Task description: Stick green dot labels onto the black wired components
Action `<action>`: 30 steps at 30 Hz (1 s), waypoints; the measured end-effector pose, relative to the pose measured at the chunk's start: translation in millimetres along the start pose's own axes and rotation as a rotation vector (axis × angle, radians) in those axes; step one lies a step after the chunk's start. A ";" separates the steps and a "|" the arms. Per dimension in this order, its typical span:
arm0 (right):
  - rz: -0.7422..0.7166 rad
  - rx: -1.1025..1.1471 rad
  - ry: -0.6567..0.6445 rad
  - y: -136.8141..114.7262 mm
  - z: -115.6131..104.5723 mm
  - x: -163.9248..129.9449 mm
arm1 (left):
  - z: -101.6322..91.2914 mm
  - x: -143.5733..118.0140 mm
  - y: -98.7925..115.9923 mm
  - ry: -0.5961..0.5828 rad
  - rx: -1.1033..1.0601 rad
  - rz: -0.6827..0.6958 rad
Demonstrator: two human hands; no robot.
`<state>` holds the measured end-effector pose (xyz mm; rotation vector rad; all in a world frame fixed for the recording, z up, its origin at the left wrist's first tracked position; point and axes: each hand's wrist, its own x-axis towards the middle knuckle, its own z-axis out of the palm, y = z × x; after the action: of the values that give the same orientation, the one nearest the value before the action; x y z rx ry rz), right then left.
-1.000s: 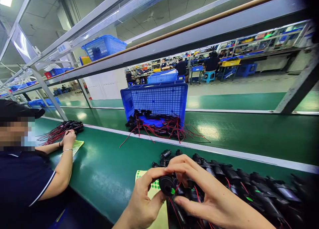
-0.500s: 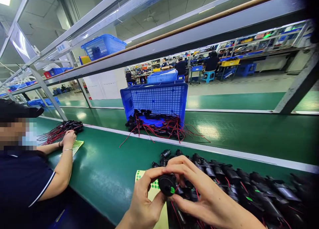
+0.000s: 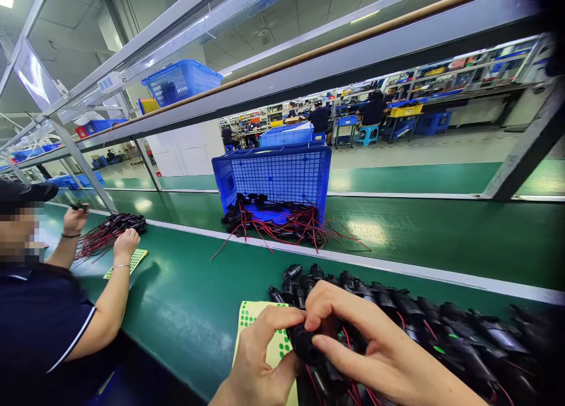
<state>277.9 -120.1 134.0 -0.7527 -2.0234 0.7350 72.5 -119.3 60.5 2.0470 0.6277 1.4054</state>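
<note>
Head view: left hand (image 3: 260, 359) and right hand (image 3: 366, 347) both pinch one small black cylindrical plastic part with red wires (image 3: 304, 342), fingers closed around it, held just above the near edge of the green tabletop (image 3: 185, 300), right beside the yellow sheet of green dot stickers (image 3: 265, 329) and touching the long row of matching black wired parts (image 3: 441, 329). Beyond that sheet, a tipped blue plastic mesh crate (image 3: 276, 173) spills more black parts and red wires; well left of the sheet, a co-worker's hand (image 3: 126, 241) rests on a second sticker sheet (image 3: 135, 259).
</note>
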 end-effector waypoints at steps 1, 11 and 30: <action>0.028 0.004 -0.027 0.2 -0.9 -0.4 | 0.3 0.3 -0.1 -0.014 0.011 0.019; 0.187 -0.115 -0.004 0.7 6.1 -8.6 | 5.0 -5.1 -0.2 -0.067 -0.010 -0.020; 0.250 0.028 0.155 -47.8 -39.9 -31.3 | 53.2 -14.1 63.0 -0.379 -0.502 -0.500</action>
<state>315.1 -165.0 172.1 -1.0262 -1.7961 0.8178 121.5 -184.5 79.2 1.5505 0.5076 0.7589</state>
